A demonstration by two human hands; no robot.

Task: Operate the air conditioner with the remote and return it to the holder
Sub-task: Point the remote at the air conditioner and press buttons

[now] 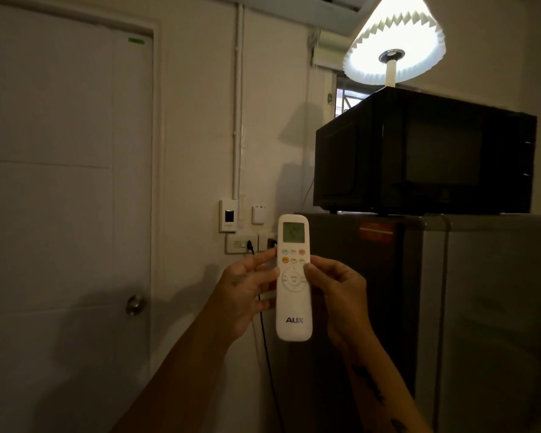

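Note:
A white AUX remote [293,303] with a lit green screen is held upright in front of me, between both hands. My left hand [247,292] grips its left edge, fingers wrapped behind. My right hand [338,292] holds the right edge, and its thumb rests on the buttons just below the coloured row. A small white holder [259,214] is fixed to the wall above the sockets, empty. The air conditioner [328,48] shows partly at the top, behind the lamp shade.
A black microwave [425,157] stands on a grey fridge [450,307] at the right, with a lit white lamp [394,39] on top. A closed white door [66,182] with a round knob fills the left. Wall sockets [250,244] with a black cable hang behind the remote.

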